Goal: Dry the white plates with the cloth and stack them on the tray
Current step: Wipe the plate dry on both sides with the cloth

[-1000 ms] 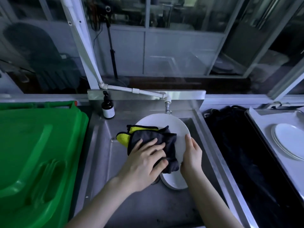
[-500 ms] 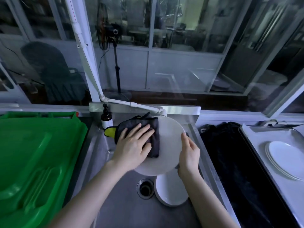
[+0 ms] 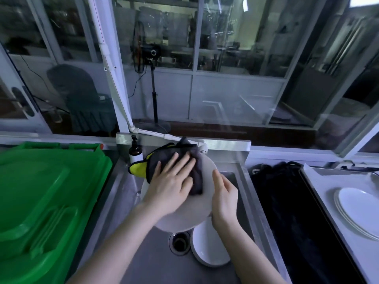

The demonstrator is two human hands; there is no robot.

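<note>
The plate [image 3: 184,220] has risen off the sink [image 3: 147,259] floor, probably slick and breakable, with the right hand [image 3: 224,198] gripping its rim and the left hand [image 3: 171,181] flat, pressing the cloth [image 3: 195,181].

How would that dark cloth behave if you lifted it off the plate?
Probably floppy: the cloth bunches in folds under the left hand. Likely light too: its yellow corner hangs past the rim of the plate without sagging much.
</note>
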